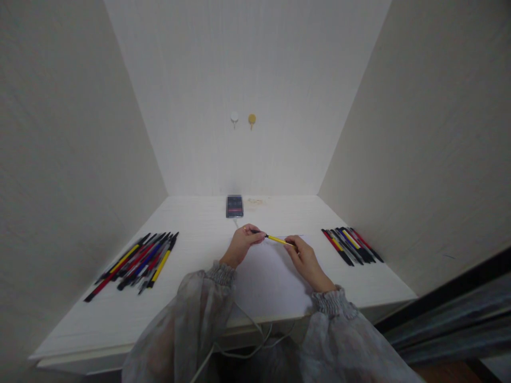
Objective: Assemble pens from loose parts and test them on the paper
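Observation:
A yellow pen (pixel 277 240) with black ends is stretched between my two hands above a white sheet of paper (pixel 271 284). My left hand (pixel 244 242) is closed on its black end, fingertips pinching it. At the other end, my right hand (pixel 302 256) grips the pen with the fingers curled around it. To the left lies a loose pile of pens (pixel 138 260) in red, blue, yellow and black. On the right, a second group of pens (pixel 351 246) lies side by side in a slanted row.
A phone (pixel 234 206) with a cable stands near the back wall, beyond my left hand. Two small hooks, one white (pixel 234 117) and one yellow (pixel 252 119), are on that wall. Side walls enclose the white table (pixel 191 298). A pale cable (pixel 243 355) hangs at the front edge.

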The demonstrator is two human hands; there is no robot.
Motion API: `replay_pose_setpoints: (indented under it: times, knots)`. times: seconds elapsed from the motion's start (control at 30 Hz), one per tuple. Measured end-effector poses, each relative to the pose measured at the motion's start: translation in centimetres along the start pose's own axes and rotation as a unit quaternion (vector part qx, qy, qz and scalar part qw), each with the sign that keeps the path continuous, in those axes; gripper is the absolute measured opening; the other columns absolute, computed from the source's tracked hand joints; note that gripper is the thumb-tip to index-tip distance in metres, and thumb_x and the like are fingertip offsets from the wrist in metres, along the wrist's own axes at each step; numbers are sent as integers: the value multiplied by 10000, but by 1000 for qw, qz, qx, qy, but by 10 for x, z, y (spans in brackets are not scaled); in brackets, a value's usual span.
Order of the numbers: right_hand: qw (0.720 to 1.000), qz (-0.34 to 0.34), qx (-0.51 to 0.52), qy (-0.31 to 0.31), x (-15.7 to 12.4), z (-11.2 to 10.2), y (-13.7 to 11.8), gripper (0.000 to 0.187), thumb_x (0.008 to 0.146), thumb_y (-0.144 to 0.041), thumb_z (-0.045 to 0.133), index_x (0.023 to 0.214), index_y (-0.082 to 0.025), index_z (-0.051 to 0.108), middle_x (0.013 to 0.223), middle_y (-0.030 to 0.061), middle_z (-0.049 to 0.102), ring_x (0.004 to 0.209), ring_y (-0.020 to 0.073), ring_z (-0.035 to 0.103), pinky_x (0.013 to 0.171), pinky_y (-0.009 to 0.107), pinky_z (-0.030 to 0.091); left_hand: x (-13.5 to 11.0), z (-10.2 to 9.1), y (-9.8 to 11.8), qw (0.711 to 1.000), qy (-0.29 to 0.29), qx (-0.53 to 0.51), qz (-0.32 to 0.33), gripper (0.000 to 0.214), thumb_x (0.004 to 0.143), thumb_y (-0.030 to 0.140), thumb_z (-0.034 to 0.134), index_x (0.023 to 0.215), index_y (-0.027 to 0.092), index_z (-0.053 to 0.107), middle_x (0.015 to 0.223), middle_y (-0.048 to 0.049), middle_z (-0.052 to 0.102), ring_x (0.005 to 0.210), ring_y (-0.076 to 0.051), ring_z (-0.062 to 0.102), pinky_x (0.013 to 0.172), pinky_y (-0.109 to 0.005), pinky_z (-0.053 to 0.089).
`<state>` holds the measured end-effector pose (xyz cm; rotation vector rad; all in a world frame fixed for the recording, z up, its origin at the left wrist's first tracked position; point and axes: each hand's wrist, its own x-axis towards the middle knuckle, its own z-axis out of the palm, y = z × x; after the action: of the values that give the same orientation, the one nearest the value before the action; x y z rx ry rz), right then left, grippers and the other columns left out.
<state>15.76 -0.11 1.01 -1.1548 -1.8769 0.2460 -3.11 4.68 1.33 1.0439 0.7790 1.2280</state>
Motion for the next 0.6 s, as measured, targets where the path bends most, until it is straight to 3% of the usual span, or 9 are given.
replay_pose_setpoints:
  times: [0.23,0.37,0.5,0.6]
  knots:
    - [999,37,33,-22,1,-3,4,200,800,-321,450,868,-169,560,744,32,598,647,141,533,575,242,408,-1,-1,1,1000,-15,20,1,283,512,232,730,703,130,547,599,12,592,568,-87,539,577,-216,394]
    - [997,44,19,-61,1,-3,1,307,852,-327,343,711,-169,565,569,-2,522,528,122,483,515,232,355,-2,0,2,1000,-29,11,-1,279,525,216,725,711,125,538,667,-20,632,591,-90,552,583,-213,392]
    - [997,51,40,-48,-2,0,2,210,811,-340,431,925,-182,507,549,-41,468,476,112,427,464,220,317,-2,1,3,1000,-29,8,-3,282,527,211,726,716,124,536,676,-25,639,596,-92,560,587,-212,399]
    - [995,56,62,-46,-2,1,3,178,776,-343,484,868,-191,491,557,-45,464,493,110,427,470,216,325,-2,0,3,999,-34,4,-6,282,529,213,727,717,124,536,674,-25,642,598,-95,564,591,-216,407]
